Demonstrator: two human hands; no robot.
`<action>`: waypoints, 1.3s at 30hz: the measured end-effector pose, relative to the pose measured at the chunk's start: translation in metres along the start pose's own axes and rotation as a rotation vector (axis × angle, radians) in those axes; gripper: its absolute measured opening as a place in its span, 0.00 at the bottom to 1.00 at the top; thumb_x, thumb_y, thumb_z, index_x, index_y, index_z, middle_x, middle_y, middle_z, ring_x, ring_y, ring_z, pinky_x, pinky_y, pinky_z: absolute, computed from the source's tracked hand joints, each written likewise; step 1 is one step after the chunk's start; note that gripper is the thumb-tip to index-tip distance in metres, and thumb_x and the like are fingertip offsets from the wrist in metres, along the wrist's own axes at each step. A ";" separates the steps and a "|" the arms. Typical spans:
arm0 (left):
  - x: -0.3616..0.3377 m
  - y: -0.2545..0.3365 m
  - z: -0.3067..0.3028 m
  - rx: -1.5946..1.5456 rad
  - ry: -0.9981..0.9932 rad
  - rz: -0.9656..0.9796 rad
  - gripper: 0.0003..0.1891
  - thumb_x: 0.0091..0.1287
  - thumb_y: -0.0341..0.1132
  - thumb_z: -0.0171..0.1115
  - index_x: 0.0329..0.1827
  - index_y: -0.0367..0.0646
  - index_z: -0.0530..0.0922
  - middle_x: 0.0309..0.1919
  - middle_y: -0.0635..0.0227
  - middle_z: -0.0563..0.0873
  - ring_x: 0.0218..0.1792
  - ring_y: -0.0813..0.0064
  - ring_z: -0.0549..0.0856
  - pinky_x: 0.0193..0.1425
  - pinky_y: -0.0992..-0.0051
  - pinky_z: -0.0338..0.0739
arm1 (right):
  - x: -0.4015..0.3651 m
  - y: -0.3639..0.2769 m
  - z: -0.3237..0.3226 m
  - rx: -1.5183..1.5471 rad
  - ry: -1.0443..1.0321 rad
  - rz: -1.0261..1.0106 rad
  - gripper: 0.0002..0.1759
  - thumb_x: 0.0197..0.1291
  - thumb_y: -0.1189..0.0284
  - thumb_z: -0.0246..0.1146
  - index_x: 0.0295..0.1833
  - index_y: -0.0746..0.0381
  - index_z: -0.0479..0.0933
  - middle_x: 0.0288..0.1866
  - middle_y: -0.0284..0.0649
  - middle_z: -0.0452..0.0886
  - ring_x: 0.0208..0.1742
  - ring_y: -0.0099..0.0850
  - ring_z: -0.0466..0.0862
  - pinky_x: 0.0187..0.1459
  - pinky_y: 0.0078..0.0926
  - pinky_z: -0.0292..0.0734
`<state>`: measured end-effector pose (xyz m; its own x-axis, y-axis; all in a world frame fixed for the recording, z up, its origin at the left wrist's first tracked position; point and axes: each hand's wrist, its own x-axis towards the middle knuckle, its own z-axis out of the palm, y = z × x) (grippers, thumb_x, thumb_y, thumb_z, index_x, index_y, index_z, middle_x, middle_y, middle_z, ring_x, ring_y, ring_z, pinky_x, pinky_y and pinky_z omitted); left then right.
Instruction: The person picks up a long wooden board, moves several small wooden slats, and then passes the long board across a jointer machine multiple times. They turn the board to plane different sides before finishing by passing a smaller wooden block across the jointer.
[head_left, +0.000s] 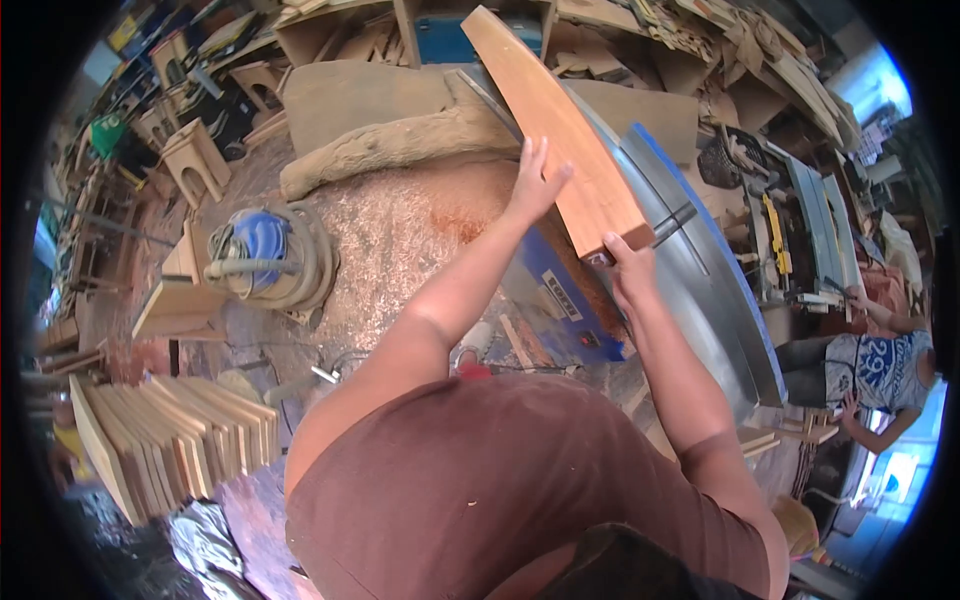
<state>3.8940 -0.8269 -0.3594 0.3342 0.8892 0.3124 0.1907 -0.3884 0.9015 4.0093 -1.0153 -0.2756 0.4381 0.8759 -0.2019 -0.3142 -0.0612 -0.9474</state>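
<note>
A long reddish-brown wooden board lies lengthwise over the metal table of a blue-sided woodworking machine, its near end toward me. My right hand grips that near end, thumb on top and fingers curled below. Beside the board's left edge, my left hand is open with its fingers spread, the fingertips right at the wood. A dark slot crosses the metal surface just right of the board. Blue panelling with a white label forms the machine's near left side.
Sawdust covers the floor to the left, where a blue-topped vacuum stands. A thick dusty hose runs behind the machine. Cut boards stand stacked at lower left. Another person is at the far right.
</note>
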 end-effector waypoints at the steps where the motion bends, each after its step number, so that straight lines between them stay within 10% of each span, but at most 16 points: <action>1: 0.017 -0.013 -0.007 -0.022 0.047 -0.073 0.47 0.67 0.57 0.65 0.80 0.38 0.55 0.78 0.35 0.51 0.80 0.46 0.53 0.81 0.61 0.51 | -0.005 0.009 0.004 -0.003 0.029 0.008 0.31 0.56 0.70 0.72 0.63 0.70 0.71 0.54 0.46 0.81 0.50 0.38 0.86 0.48 0.39 0.86; 6: 0.105 -0.033 -0.054 -0.529 -0.091 -0.477 0.37 0.67 0.43 0.69 0.72 0.30 0.65 0.63 0.47 0.78 0.65 0.59 0.80 0.69 0.66 0.74 | -0.023 0.041 0.032 0.482 0.076 0.199 0.41 0.62 0.63 0.67 0.74 0.67 0.55 0.67 0.51 0.72 0.66 0.47 0.78 0.62 0.60 0.79; 12: 0.165 -0.095 -0.049 -0.719 -0.259 -0.680 0.29 0.69 0.42 0.67 0.68 0.38 0.71 0.57 0.56 0.84 0.54 0.65 0.86 0.54 0.68 0.84 | -0.041 0.059 0.051 0.535 0.071 0.222 0.42 0.61 0.58 0.70 0.75 0.62 0.59 0.72 0.47 0.71 0.70 0.43 0.75 0.65 0.58 0.76; 23: 0.075 -0.093 -0.055 -0.681 -0.391 -0.857 0.20 0.73 0.41 0.61 0.62 0.40 0.74 0.48 0.60 0.86 0.45 0.70 0.87 0.42 0.73 0.86 | -0.142 0.092 -0.024 0.503 0.362 0.234 0.48 0.56 0.60 0.72 0.77 0.66 0.57 0.75 0.49 0.67 0.74 0.42 0.70 0.75 0.44 0.65; 29: 0.190 -0.182 -0.017 -0.840 -0.065 -0.897 0.32 0.77 0.50 0.55 0.72 0.31 0.65 0.65 0.49 0.77 0.62 0.56 0.81 0.64 0.59 0.80 | -0.199 0.084 -0.033 0.333 0.503 0.288 0.52 0.52 0.59 0.74 0.76 0.68 0.55 0.74 0.50 0.67 0.73 0.41 0.70 0.73 0.42 0.66; 39: 0.011 0.016 -0.016 -1.397 -0.060 -0.740 0.32 0.80 0.60 0.35 0.79 0.51 0.59 0.73 0.55 0.68 0.73 0.55 0.70 0.74 0.46 0.69 | -0.366 0.051 -0.209 -0.548 0.518 0.251 0.66 0.41 0.34 0.73 0.77 0.67 0.59 0.71 0.44 0.71 0.71 0.41 0.72 0.72 0.42 0.67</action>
<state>3.8857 -0.8198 -0.3371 0.5975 0.7497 -0.2847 -0.6325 0.6588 0.4073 4.0089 -1.4387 -0.3016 0.7875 0.4788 -0.3880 -0.0557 -0.5717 -0.8185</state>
